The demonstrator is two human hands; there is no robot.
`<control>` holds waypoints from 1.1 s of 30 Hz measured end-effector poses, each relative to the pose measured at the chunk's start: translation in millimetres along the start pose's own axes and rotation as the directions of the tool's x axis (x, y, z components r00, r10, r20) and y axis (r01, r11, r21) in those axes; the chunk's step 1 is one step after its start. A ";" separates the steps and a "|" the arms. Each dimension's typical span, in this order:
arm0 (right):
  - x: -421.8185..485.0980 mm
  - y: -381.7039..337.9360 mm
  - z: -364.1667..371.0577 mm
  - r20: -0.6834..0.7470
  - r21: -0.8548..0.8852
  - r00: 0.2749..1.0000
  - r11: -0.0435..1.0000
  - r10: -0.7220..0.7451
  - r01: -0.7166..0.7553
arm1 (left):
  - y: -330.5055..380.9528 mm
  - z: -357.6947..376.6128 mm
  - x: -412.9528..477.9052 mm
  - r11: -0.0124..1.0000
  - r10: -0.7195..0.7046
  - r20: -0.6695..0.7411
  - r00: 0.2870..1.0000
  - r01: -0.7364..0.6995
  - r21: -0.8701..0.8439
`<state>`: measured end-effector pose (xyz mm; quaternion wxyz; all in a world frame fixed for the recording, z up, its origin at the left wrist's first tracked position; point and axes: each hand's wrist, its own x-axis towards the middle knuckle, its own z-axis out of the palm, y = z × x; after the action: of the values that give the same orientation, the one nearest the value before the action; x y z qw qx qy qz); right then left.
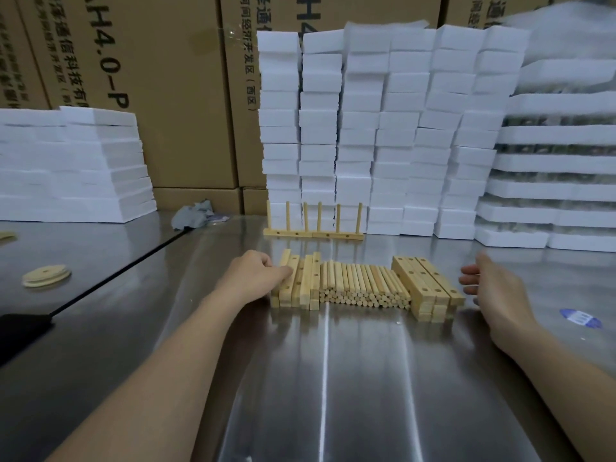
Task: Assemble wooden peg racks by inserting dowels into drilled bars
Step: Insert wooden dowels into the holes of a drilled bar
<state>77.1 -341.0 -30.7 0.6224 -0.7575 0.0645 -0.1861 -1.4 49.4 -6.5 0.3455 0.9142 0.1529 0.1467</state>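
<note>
Because the shiny steel surface [333, 378] is slick, the wood on it will likely slide rather than stay put when nudged, so each piece wants a firm pinch. Farthest back on it stand finished pale wooden peg racks [313, 225], six dowels upright in bars laid end to end. Nearer lie two stacks of square pale wooden drilled bars, one at the left [300, 285] and one at the right [426, 285]; they look light and stiff, best gripped across the long sides, clear of the holes. Between them lies a pile of round pale wooden dowels [361, 288], light, rigid, prone to roll, best taken mid-length. The left hand [256, 275] rests curled against the left stack, fingertips touching a bar. The right hand [493, 288] hovers open and empty just beside the right stack.
</note>
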 end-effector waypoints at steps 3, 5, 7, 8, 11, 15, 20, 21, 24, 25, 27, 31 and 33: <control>-1.7 -0.1 0.4 0.012 -0.022 1.000 1.000 -0.017 0.017 | 0.2 0.8 -1.6 0.999 0.005 0.004 1.000 -0.006 0.049; -2.7 -0.2 0.1 0.024 -0.037 0.999 0.999 -0.026 0.027 | 0.8 -0.2 -4.0 0.997 0.022 -0.037 0.999 -0.019 0.075; -4.6 -1.7 0.3 0.037 -0.055 0.999 0.998 -0.030 0.032 | 4.3 -3.0 -8.6 0.997 0.036 -0.146 0.989 -0.025 0.079; -5.7 -2.7 0.5 0.043 -0.060 0.999 0.998 -0.032 0.035 | 7.9 -4.7 -11.1 0.998 0.043 -0.224 0.974 -0.032 0.052; -9.0 -4.9 0.8 0.045 -0.069 0.997 0.996 -0.061 0.064 | 26.1 -11.4 -15.8 0.954 0.043 -0.370 0.928 -0.148 -0.262; -21.9 -16.8 0.9 -0.011 -0.135 0.977 0.969 -0.212 0.208 | 50.8 -17.9 -25.0 0.761 0.101 -0.220 0.970 -0.218 -0.611; -50.2 -47.6 9.1 -0.021 -0.079 0.879 0.877 -0.476 0.473 | 61.2 -12.0 -33.3 0.784 0.280 0.021 0.960 -0.216 -0.581; -55.2 -50.8 12.1 0.007 -0.070 0.859 0.857 -0.511 0.511 | 63.0 -9.8 -35.2 0.797 0.310 0.076 0.948 -0.215 -0.565; -69.5 -55.1 18.8 0.158 -0.186 0.771 0.748 -0.617 0.637 | 68.9 -3.3 -42.6 0.814 0.366 0.140 0.920 -0.243 -0.528; -72.0 -54.6 20.5 0.233 -0.267 0.726 0.676 -0.647 0.687 | 70.3 -2.1 -45.1 0.813 0.380 0.145 0.913 -0.256 -0.523; -76.1 -55.0 23.4 0.343 -0.326 0.668 0.583 -0.661 0.744 | 72.9 -0.8 -49.0 0.816 0.397 0.174 0.901 -0.260 -0.517; -74.5 -55.0 22.9 0.312 -0.245 0.617 0.566 -0.722 0.787 | 77.0 2.8 -50.8 0.827 0.378 0.238 0.895 -0.211 -0.521; -73.5 -57.5 21.8 0.304 -0.231 0.610 0.564 -0.732 0.793 | 78.8 4.3 -50.3 0.810 0.354 0.239 0.904 -0.169 -0.562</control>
<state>9.5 -284.3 6.7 0.3411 -0.8191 -0.2932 -0.3560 -31.5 -28.6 35.5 0.5801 0.8070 -0.0828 0.0736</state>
